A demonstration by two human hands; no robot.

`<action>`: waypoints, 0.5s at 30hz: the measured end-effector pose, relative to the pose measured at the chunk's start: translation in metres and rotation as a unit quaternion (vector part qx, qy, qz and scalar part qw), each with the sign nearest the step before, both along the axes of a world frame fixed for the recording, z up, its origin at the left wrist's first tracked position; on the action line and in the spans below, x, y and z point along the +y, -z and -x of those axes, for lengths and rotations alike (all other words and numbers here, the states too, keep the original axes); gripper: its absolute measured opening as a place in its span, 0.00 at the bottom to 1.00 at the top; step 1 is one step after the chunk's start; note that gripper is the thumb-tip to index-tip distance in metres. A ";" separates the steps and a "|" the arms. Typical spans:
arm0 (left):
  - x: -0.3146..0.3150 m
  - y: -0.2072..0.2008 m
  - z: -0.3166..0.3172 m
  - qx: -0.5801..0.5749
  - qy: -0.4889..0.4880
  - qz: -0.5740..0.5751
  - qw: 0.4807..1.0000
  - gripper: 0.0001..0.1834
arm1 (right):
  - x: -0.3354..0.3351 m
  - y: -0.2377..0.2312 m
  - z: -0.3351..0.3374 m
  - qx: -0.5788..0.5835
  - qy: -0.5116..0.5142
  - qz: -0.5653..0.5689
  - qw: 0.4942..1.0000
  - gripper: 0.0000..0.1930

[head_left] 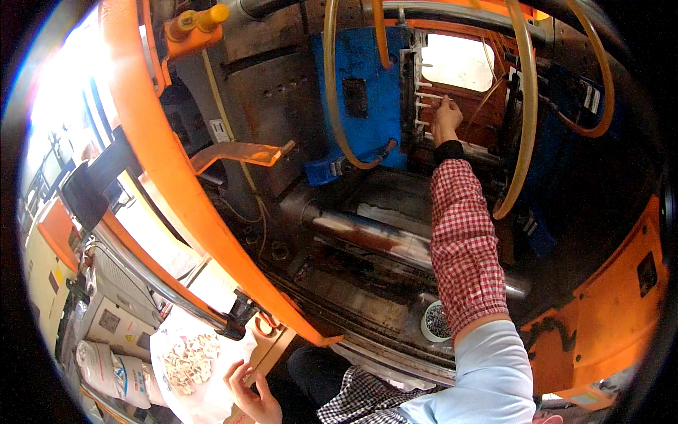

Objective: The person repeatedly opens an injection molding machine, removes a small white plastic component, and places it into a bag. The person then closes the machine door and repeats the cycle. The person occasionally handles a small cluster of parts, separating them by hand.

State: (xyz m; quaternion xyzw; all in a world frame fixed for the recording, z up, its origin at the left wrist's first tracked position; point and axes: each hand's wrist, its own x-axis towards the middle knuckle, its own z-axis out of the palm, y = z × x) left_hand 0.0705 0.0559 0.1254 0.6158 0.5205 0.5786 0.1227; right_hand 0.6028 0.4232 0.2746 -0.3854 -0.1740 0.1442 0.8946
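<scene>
My right hand [446, 116] reaches far into the machine, its fingers pinched together at the tip of a thin white rod [428, 95]. What the fingers hold, if anything, is too small to make out. Several such white rods stick out sideways from the edge of a blue mould half [367, 92]. Down at the lower left, my left hand [253, 393] has its fingers apart and holds nothing. Beside it lies a white plastic bag [224, 385] with a heap of small beige parts [189, 362] on it.
A round tub [436, 323] of small dark metal pieces stands on the machine's ledge under my right arm. Yellowish hoses [524, 106] loop close around that arm. A shiny horizontal bar [374, 234] crosses below. An orange door frame [185, 205] curves along the left.
</scene>
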 end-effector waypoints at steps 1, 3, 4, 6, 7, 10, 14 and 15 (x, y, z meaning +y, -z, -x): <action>0.001 0.007 -0.001 -0.030 0.014 0.007 0.999 0.14 | 0.009 0.005 -0.025 -0.036 0.038 0.021 0.998 0.16; 0.002 0.019 -0.001 -0.008 0.033 0.022 0.999 0.12 | 0.017 0.009 -0.068 -0.096 0.094 0.051 0.990 0.15; 0.000 0.021 0.000 0.007 0.034 0.030 0.999 0.11 | 0.020 0.010 -0.073 -0.115 0.102 0.060 0.986 0.14; -0.009 0.011 -0.003 0.034 0.012 0.014 0.999 0.08 | 0.022 0.017 -0.048 -0.119 0.054 0.055 0.990 0.12; -0.013 0.004 -0.005 0.056 0.005 0.004 0.998 0.08 | 0.021 0.018 -0.037 -0.111 0.055 0.036 0.992 0.12; -0.013 -0.008 -0.012 0.089 0.017 -0.034 0.995 0.06 | 0.005 0.008 -0.032 -0.111 0.133 -0.003 0.985 0.11; -0.022 -0.023 -0.019 0.104 0.040 -0.027 0.993 0.07 | -0.060 -0.007 0.038 -0.094 0.226 -0.043 0.969 0.12; -0.027 -0.025 -0.022 0.111 0.054 -0.027 0.992 0.08 | -0.102 -0.022 0.073 -0.080 0.224 -0.067 0.969 0.12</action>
